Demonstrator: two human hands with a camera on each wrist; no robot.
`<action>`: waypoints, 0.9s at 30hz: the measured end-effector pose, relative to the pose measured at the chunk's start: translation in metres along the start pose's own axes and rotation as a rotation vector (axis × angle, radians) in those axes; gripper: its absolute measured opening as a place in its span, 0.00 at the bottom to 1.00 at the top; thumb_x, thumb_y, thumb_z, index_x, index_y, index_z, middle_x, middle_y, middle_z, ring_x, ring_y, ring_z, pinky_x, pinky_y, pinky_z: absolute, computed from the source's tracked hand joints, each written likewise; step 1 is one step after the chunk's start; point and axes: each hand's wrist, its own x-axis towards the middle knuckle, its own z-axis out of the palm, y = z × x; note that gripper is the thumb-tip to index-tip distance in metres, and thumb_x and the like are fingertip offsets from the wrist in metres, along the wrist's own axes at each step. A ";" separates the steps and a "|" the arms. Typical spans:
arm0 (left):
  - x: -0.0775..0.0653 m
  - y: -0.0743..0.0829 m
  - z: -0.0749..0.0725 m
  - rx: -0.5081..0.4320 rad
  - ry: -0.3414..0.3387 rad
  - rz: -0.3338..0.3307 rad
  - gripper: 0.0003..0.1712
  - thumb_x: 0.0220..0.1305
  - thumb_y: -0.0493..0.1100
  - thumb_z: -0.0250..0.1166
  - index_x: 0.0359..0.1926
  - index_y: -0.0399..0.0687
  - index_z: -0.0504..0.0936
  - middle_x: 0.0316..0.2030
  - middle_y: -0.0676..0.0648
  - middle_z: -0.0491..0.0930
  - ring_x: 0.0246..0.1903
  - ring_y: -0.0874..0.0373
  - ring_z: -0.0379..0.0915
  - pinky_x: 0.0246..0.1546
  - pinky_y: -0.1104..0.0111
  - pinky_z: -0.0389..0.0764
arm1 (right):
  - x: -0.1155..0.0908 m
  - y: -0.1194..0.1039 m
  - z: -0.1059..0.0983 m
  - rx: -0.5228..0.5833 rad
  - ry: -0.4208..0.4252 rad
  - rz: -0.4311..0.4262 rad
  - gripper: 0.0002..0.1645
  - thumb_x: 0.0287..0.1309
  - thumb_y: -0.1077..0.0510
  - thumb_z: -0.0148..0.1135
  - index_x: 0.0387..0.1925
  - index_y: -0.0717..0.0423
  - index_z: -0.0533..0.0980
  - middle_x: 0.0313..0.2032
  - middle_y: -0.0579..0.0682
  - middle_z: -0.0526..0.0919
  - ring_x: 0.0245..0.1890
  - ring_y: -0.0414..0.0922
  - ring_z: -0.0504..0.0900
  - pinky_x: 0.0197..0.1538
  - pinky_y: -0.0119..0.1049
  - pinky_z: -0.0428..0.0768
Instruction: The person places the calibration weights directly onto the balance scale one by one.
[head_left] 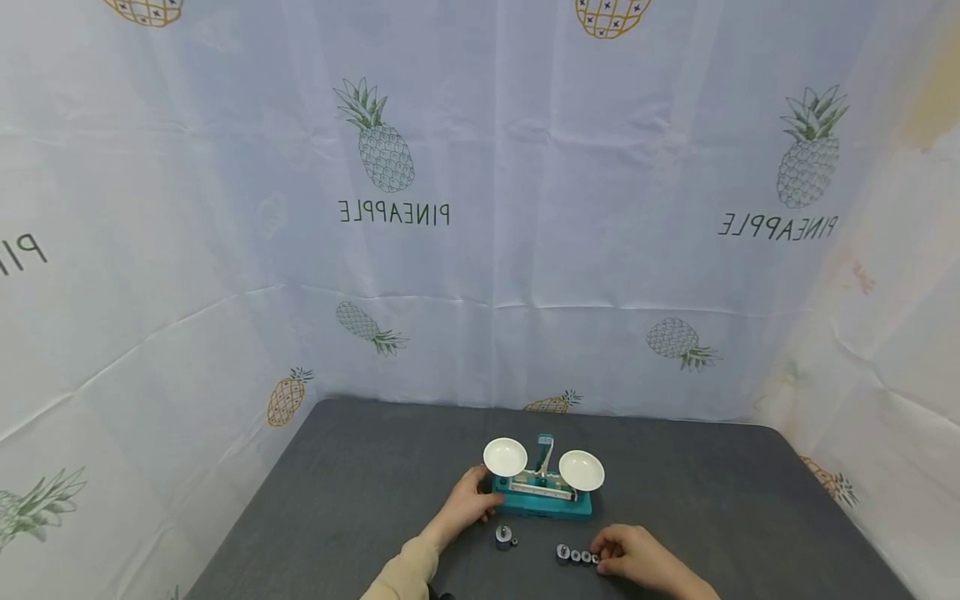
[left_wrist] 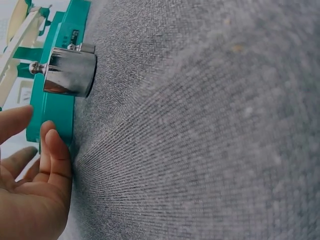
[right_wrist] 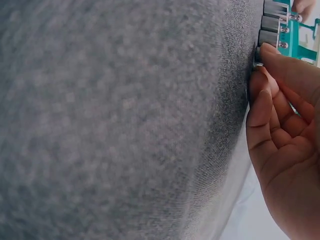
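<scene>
Right hand [head_left: 637, 557] pinches a weight [right_wrist: 258, 56] near two white pans [head_left: 506, 457].

A grey table [head_left: 675, 475] bears a balance [head_left: 543, 505] and metal weights [head_left: 503, 538].

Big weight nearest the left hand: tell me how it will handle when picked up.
The weight is likely heavy for its size, as it looks metal. Its shiny side may be slippery, though the knob on top should help. Standing upright, it probably won't roll unless tipped onto its round side.

One balance scale [head_left: 543, 506], two pans [head_left: 506, 457]; six metal weights [head_left: 503, 538] visible; two hands [head_left: 636, 553]; one table [head_left: 690, 483].
</scene>
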 end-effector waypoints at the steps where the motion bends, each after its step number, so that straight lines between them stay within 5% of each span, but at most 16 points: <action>1: 0.000 0.000 0.000 -0.005 -0.002 -0.002 0.35 0.50 0.38 0.65 0.59 0.27 0.67 0.46 0.37 0.69 0.20 0.61 0.70 0.17 0.70 0.75 | 0.000 0.000 0.000 0.000 0.002 0.000 0.09 0.48 0.57 0.67 0.31 0.57 0.79 0.24 0.37 0.78 0.24 0.26 0.71 0.25 0.26 0.72; 10: 0.001 -0.002 0.001 -0.077 -0.017 0.010 0.33 0.48 0.33 0.63 0.58 0.29 0.67 0.42 0.39 0.69 0.16 0.63 0.67 0.15 0.72 0.74 | -0.002 -0.001 0.000 0.017 -0.005 0.035 0.07 0.50 0.57 0.66 0.31 0.57 0.79 0.25 0.39 0.79 0.24 0.27 0.72 0.26 0.26 0.72; 20: 0.000 -0.009 -0.004 -0.154 -0.086 0.043 0.36 0.53 0.39 0.65 0.61 0.29 0.64 0.32 0.43 0.73 0.21 0.64 0.72 0.20 0.69 0.78 | -0.002 0.000 0.001 0.031 0.011 0.030 0.07 0.51 0.58 0.65 0.32 0.57 0.79 0.26 0.39 0.79 0.25 0.26 0.72 0.26 0.26 0.72; 27: 0.002 -0.009 -0.004 -0.125 -0.073 -0.046 0.38 0.54 0.35 0.64 0.64 0.28 0.60 0.35 0.40 0.76 0.21 0.62 0.72 0.24 0.67 0.80 | -0.003 0.000 0.001 0.021 0.034 0.024 0.07 0.51 0.57 0.65 0.32 0.56 0.79 0.25 0.39 0.79 0.25 0.26 0.72 0.26 0.26 0.72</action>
